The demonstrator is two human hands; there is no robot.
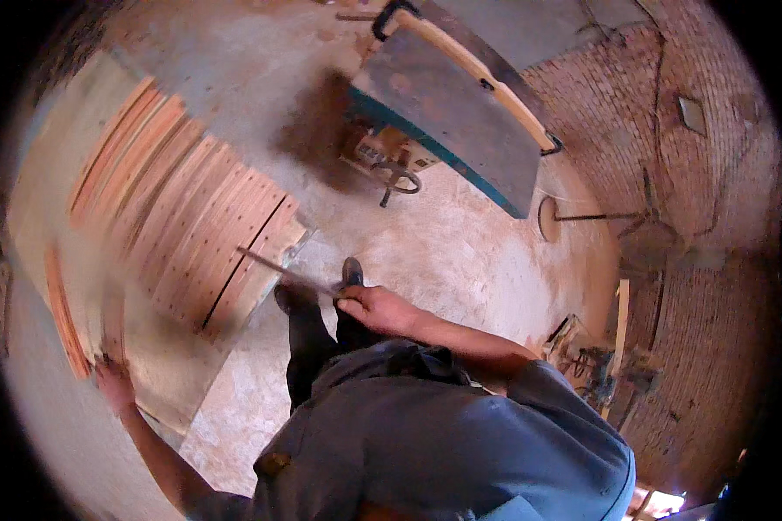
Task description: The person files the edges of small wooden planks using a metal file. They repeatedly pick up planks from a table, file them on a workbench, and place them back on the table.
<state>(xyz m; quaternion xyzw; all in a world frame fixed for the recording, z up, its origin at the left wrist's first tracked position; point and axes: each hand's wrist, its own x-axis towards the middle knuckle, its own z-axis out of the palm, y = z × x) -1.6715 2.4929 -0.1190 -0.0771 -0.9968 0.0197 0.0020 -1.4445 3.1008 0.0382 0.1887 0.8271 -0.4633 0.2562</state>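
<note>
My right hand (378, 308) is closed around one end of a long, thin, dark rod-like tool (278, 267), its kind unclear. The far end of that tool points left over the board edge, near a row of reddish wooden slats (182, 200) with small dark holes. At the left, my left hand (115, 384) is closed at the near end of a motion-blurred wooden slat (113, 326). Just left of it lies a small stack of narrow wooden strips (65, 317). A dark gap runs between the rightmost slats.
The slats lie on a pale board surface (169, 382). Ahead stands a machine with a grey metal top (452, 104), a wooden fence strip (469, 65) and a handwheel (400, 180). Right are a round-based stand (549, 219), clutter (591, 360) and a brick wall (704, 174).
</note>
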